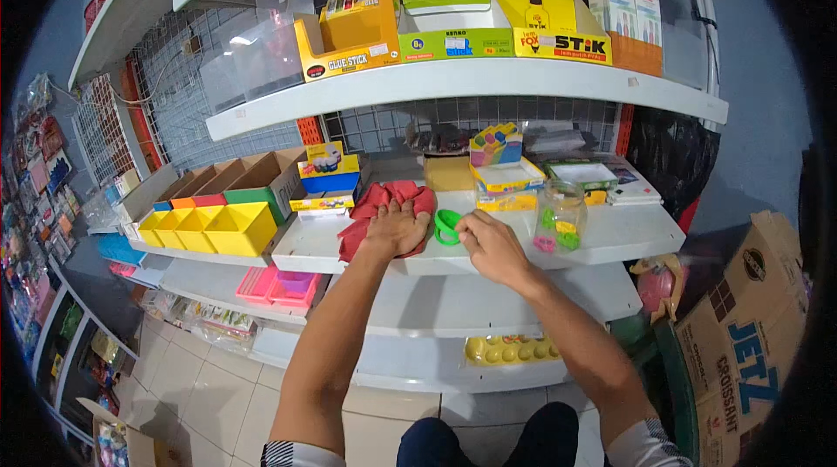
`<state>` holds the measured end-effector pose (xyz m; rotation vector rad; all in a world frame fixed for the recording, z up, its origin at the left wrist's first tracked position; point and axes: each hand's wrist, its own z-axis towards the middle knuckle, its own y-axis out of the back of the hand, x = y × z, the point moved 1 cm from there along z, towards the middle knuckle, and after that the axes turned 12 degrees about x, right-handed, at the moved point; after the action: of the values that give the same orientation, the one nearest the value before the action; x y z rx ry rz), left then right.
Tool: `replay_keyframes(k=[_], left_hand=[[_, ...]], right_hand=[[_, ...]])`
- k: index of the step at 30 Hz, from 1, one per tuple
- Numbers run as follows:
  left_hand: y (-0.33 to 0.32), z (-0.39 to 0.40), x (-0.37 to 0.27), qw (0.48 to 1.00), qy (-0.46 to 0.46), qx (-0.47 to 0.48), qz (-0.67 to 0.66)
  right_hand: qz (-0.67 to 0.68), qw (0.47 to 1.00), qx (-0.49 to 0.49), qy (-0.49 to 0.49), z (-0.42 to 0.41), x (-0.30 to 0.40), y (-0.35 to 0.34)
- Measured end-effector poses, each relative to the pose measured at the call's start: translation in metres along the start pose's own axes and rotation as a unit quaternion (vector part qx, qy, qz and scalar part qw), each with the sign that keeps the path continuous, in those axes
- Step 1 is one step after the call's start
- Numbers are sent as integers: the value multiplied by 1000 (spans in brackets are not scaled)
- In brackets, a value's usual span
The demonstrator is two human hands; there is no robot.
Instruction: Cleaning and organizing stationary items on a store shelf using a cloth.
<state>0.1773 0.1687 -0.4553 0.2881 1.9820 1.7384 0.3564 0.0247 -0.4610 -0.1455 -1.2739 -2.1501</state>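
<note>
My left hand [396,229] lies flat on a crumpled red cloth [366,205], fingers spread, palm pressing it against a white metal shelf [314,241]. Just right of the cloth, my right hand [492,246] pinches the edge of a round green plastic lid [447,229], which is tilted up near the shelf's front. A clear jar [563,205] stands to the right of that hand, with small green, yellow and pink items showing in and around its base. Its mouth has no lid on it.
Display boxes, one blue and yellow [325,182] and one white and yellow [503,169], stand behind my hands. Yellow bins [240,229] are on the left. Overhead runs a shelf edge [458,81] with glue boxes [454,42]. A large carton [739,336] leans at right.
</note>
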Motion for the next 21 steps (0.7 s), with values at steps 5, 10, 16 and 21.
replay_keyframes(k=[5, 10, 16, 21], left_hand=[[13, 54, -13, 999, 40, 27, -19], [17, 106, 12, 998, 52, 41, 19], [29, 124, 17, 995, 72, 61, -34], [33, 115, 13, 989, 117, 71, -49]], right_hand=[[54, 998, -9, -39, 0, 4, 5], [93, 995, -8, -22, 2, 1, 7], [71, 997, 6, -40, 3, 1, 7], [61, 997, 9, -45, 2, 2, 7]])
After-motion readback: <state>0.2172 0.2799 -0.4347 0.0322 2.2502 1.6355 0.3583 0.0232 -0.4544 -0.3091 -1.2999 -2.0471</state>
